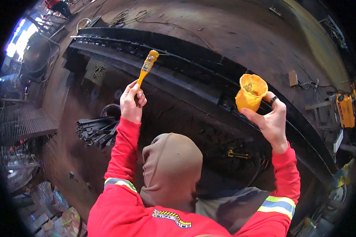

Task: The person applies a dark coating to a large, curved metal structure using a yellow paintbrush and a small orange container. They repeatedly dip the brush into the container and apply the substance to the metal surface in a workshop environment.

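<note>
My left hand (132, 102) is closed round the lower handle of a yellow paintbrush (144, 72), held upright with a slight lean to the right. Thick yellow paint or paste coats its bristles, and a thin strand trails off them to the right. In my right hand (273, 120) is a yellow, paint-caked cup (250, 96), gripped from its right side with the thumb in front. Its mouth tips toward me, showing yellowish residue inside. Below both raised hands runs a long dark steel beam (158, 70); neither hand visibly touches it.
A pile of flat metal strips (95, 131) lies on the near left floor, with a metal grate (24, 120) farther left. A yellow box-shaped machine (345, 110) and a wooden block (292, 78) are at right. Cables cross the far floor. Another person (58, 7) is at far left.
</note>
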Motion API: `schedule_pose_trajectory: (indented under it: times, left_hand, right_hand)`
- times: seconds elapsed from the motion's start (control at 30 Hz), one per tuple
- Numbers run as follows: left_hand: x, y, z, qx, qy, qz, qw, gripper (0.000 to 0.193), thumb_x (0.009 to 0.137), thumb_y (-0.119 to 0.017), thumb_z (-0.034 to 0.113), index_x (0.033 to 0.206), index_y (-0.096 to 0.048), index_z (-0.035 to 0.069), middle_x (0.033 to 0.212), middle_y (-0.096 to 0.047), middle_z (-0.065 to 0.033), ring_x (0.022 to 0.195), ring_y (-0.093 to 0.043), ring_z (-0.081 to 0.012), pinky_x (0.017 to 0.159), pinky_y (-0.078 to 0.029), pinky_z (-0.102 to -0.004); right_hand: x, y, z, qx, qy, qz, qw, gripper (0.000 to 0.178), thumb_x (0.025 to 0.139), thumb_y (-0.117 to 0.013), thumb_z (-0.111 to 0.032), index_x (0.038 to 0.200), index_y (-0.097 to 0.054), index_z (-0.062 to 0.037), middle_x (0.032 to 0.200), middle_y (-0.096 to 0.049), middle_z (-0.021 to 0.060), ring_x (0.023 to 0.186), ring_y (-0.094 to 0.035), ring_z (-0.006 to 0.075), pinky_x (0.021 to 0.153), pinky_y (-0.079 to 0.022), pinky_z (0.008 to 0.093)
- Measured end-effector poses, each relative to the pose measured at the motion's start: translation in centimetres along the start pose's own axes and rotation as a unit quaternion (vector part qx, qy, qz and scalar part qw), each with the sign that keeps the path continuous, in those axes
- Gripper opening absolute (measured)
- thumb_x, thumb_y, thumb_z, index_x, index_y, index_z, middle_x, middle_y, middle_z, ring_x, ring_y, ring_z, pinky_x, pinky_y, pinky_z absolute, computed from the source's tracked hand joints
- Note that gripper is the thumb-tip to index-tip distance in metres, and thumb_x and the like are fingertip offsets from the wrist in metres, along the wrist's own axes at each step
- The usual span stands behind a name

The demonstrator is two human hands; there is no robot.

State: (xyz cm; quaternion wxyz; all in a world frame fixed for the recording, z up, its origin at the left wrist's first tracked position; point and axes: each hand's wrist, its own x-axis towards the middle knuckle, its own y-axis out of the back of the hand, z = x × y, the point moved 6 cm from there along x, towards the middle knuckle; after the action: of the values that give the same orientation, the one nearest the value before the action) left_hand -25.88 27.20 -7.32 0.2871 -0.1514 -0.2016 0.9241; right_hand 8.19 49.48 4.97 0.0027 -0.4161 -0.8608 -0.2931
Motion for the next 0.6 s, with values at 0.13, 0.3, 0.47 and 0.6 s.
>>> schedule_pose_trajectory:
  times: [0.13, 0.3, 0.47, 0.6]
  left_hand:
    - [0.4, 0.5, -2.0, -0.047, 0.001, 0.045, 0.998, 0.028, 0.101, -0.054, 0.010, 0.127, -0.051, -0.001, 0.074, -0.049, -0.0024, 0.057, -0.042, -0.0094, 0.051, -0.036, -0.0252]
    - [1.9, -4.6, -3.1, -0.070, -0.025, 0.123, 0.990, 0.027, 0.099, -0.050, 0.007, 0.125, -0.048, 0.002, 0.075, -0.047, -0.0039, 0.060, -0.043, -0.0130, 0.054, -0.037, -0.0310]
    - [6.4, -8.5, -4.8, -0.033, -0.082, 0.139, 0.986, 0.024, 0.091, -0.056, 0.001, 0.113, -0.046, 0.002, 0.077, -0.049, -0.0038, 0.059, -0.047, -0.0113, 0.049, -0.037, -0.0288]
    - [5.3, -11.0, -5.9, 0.013, -0.133, 0.169, 0.976, 0.041, 0.087, -0.058, 0.000, 0.121, -0.034, 0.005, 0.087, -0.050, -0.0066, 0.060, -0.048, -0.0096, 0.050, -0.040, -0.0268]
  right_hand:
    - [0.0, -0.1, 0.2, 0.010, -0.012, -0.006, 1.000, 0.049, 0.070, -0.090, -0.020, 0.108, -0.070, 0.0024, 0.104, -0.073, 0.0090, 0.100, -0.068, 0.0177, 0.097, -0.048, 0.0330]
    - [0.3, 0.2, 0.2, 0.003, -0.020, -0.016, 1.000, 0.048, 0.070, -0.089, -0.019, 0.108, -0.069, 0.0030, 0.103, -0.073, 0.0095, 0.098, -0.068, 0.0167, 0.097, -0.048, 0.0324]
    - [0.0, 0.1, -0.2, 0.032, -0.006, -0.018, 0.999, 0.048, 0.071, -0.089, -0.019, 0.109, -0.069, 0.0033, 0.104, -0.073, 0.0090, 0.097, -0.067, 0.0164, 0.096, -0.048, 0.0321]
    - [-0.5, 0.2, -0.2, 0.024, 0.003, -0.006, 1.000, 0.047, 0.072, -0.089, -0.018, 0.109, -0.070, 0.0035, 0.104, -0.073, 0.0087, 0.097, -0.067, 0.0162, 0.096, -0.048, 0.0319]
